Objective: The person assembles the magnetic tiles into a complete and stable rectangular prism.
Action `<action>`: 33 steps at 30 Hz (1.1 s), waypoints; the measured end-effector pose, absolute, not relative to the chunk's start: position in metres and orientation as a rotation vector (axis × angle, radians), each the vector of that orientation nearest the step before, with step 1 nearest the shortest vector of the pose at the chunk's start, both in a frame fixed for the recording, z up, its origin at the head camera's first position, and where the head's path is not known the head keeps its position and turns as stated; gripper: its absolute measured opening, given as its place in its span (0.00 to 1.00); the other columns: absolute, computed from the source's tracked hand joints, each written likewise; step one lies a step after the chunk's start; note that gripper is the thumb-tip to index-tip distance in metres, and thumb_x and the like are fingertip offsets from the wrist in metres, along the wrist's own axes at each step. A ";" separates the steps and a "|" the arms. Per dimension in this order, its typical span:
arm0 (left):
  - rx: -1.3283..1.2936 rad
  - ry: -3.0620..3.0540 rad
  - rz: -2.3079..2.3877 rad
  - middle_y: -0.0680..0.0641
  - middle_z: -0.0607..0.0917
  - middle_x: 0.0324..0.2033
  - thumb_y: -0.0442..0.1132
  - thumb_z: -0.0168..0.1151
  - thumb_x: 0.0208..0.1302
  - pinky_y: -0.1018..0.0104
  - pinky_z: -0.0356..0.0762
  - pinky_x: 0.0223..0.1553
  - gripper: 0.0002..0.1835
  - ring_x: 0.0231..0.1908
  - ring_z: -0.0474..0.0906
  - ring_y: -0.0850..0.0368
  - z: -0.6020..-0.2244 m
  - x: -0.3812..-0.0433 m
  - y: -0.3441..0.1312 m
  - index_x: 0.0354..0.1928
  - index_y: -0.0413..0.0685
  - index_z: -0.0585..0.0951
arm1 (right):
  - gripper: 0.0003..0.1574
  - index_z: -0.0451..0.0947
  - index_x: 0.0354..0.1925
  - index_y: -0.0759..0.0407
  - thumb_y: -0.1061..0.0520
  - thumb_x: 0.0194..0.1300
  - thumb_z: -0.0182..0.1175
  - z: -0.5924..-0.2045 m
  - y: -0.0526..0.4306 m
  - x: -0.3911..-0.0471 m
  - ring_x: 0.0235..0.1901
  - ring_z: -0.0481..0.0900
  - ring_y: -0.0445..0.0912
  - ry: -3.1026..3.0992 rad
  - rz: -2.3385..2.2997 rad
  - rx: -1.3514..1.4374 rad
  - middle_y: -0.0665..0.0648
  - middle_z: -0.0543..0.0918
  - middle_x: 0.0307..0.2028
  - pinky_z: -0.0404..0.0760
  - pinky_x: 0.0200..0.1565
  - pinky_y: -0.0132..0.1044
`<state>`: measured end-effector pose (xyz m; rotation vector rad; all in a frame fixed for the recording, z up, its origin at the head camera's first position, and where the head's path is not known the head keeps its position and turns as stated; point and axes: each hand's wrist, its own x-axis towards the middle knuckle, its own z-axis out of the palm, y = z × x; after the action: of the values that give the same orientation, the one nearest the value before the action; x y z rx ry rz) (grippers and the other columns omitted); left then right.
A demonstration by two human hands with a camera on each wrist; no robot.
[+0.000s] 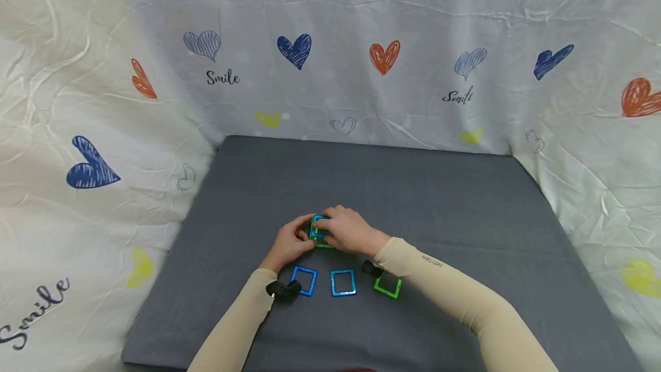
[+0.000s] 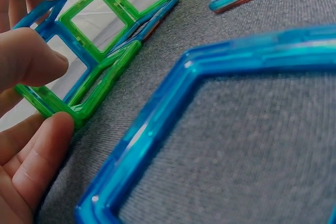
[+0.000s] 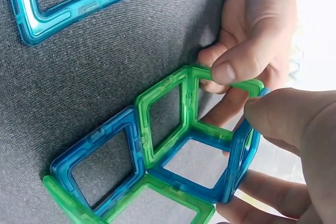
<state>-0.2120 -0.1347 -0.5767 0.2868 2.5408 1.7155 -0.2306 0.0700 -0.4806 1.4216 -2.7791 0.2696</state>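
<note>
Both hands meet at a small build of joined square magnetic tiles, open frames in green and blue. My left hand (image 1: pixel 290 244) pinches an upright green tile (image 3: pixel 192 98) at its edge, with the thumb on the near side. From the right, my right hand (image 1: pixel 352 231) grips a blue tile (image 3: pixel 234 163) standing at the build's other side, with thumb and fingers round its edge. Another blue tile (image 3: pixel 167 162) forms the base between them. A green tile (image 3: pixel 143 135) and a darker blue tile (image 3: pixel 63 166) continue the build on the side away from the hands.
Three loose tiles lie nearer the body on the grey tabletop (image 1: pixel 413 188): a blue one (image 1: pixel 314 283) by the left wrist, a lighter blue one (image 1: pixel 343 293) in the middle and a green one (image 1: pixel 387 293) partly under the right forearm. Heart-printed cloth (image 1: pixel 341 96) hangs behind and at the sides.
</note>
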 end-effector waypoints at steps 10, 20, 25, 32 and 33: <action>0.279 2.561 1.681 0.43 0.85 0.33 0.31 0.72 0.54 0.71 0.76 0.30 0.37 0.26 0.77 0.64 -0.579 -0.213 -0.136 0.69 0.48 0.76 | 0.25 0.80 0.62 0.53 0.55 0.68 0.67 -0.484 0.078 -0.225 0.57 0.79 0.59 -2.777 0.398 1.374 0.66 0.79 0.61 0.84 0.51 0.52; 0.277 2.548 1.706 0.40 0.85 0.51 0.31 0.72 0.54 0.72 0.77 0.32 0.36 0.29 0.77 0.63 -0.577 -0.214 -0.136 0.69 0.48 0.76 | 0.26 0.81 0.61 0.56 0.57 0.64 0.69 -0.479 0.098 -0.205 0.57 0.79 0.57 -2.665 0.397 1.387 0.65 0.80 0.59 0.82 0.54 0.51; 0.259 2.556 1.698 0.40 0.83 0.59 0.30 0.72 0.53 0.73 0.77 0.33 0.37 0.30 0.78 0.63 -0.577 -0.214 -0.136 0.69 0.49 0.76 | 0.27 0.82 0.61 0.53 0.55 0.64 0.70 -0.481 0.107 -0.191 0.58 0.79 0.56 -2.646 0.368 1.422 0.63 0.81 0.58 0.83 0.54 0.50; 0.252 2.562 1.703 0.41 0.83 0.59 0.30 0.72 0.52 0.72 0.77 0.33 0.37 0.29 0.78 0.62 -0.578 -0.214 -0.135 0.69 0.49 0.77 | 0.26 0.81 0.61 0.51 0.54 0.65 0.69 -0.493 0.120 -0.176 0.55 0.79 0.52 -2.711 0.348 1.415 0.61 0.80 0.60 0.83 0.52 0.47; 0.251 2.564 1.701 0.41 0.83 0.58 0.30 0.72 0.52 0.72 0.77 0.32 0.37 0.29 0.78 0.62 -0.578 -0.214 -0.134 0.68 0.49 0.77 | 0.26 0.81 0.61 0.52 0.54 0.65 0.69 -0.495 0.121 -0.174 0.55 0.79 0.52 -2.721 0.356 1.414 0.61 0.80 0.60 0.83 0.51 0.47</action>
<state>-0.2142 -0.1344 -0.5782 0.2514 2.5639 1.7012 -0.1737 0.1214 -0.4946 1.4137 -2.7212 0.3562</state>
